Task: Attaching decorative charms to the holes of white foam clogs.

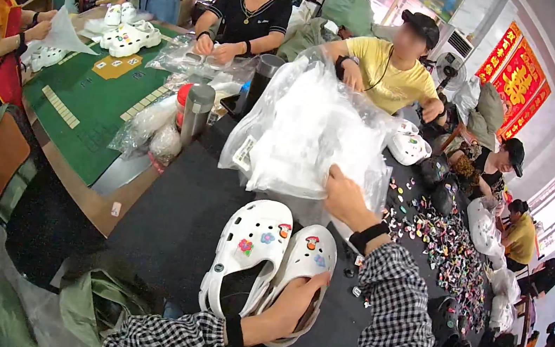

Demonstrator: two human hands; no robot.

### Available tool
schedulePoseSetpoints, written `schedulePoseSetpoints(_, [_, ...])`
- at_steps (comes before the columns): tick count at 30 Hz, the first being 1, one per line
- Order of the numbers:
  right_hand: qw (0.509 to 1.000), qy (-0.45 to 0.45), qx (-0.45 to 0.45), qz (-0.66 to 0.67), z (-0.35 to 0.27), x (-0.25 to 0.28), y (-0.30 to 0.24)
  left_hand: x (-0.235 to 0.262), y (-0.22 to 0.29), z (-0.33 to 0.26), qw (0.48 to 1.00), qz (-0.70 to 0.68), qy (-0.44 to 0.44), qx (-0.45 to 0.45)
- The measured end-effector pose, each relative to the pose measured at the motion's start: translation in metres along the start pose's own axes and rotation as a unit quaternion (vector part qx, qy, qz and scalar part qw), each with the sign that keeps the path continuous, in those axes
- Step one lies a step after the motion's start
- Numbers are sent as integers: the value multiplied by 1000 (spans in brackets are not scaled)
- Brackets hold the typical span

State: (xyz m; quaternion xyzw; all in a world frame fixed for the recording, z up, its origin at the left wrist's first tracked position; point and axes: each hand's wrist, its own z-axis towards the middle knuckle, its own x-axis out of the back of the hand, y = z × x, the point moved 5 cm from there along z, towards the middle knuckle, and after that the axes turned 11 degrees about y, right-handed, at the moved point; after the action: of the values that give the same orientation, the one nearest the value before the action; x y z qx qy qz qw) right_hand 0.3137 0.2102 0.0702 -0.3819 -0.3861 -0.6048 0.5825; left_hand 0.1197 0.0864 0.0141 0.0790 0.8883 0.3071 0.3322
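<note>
My left hand (285,307) is closed on a pair of white clogs, its fingers inside the foot opening of the right one. Flower and mushroom charms sit in the holes of both the left clog (239,232) and the right clog (305,257). The two stand side by side, toes pointing away from me. My right hand (353,200) pinches the near edge of a large clear plastic bag (306,121). White material shows through the bag, but I cannot tell its kind. The bag lies just beyond the clog toes.
Loose colourful charms (451,248) cover the right side of the dark table (171,222). A steel tumbler (198,113) and a dark flask (262,82) stand left of the bag. More white clogs (409,144) lie near a person in yellow. Several people work around a green table (71,130).
</note>
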Motion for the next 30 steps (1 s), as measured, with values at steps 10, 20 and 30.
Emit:
schedulePoseSetpoints(10, [988, -126, -82, 40, -16, -39, -13, 3, -1, -6, 998, -13, 27, 50])
schedulePoseSetpoints(20, [991, 24, -118, -63, -8, 75, 36, -1, 4, -8, 997, -35, -22, 62])
schedulePoseSetpoints(30, [937, 293, -142, 125, 136, 319, -29, -15, -24, 25, 977, -90, -69, -179])
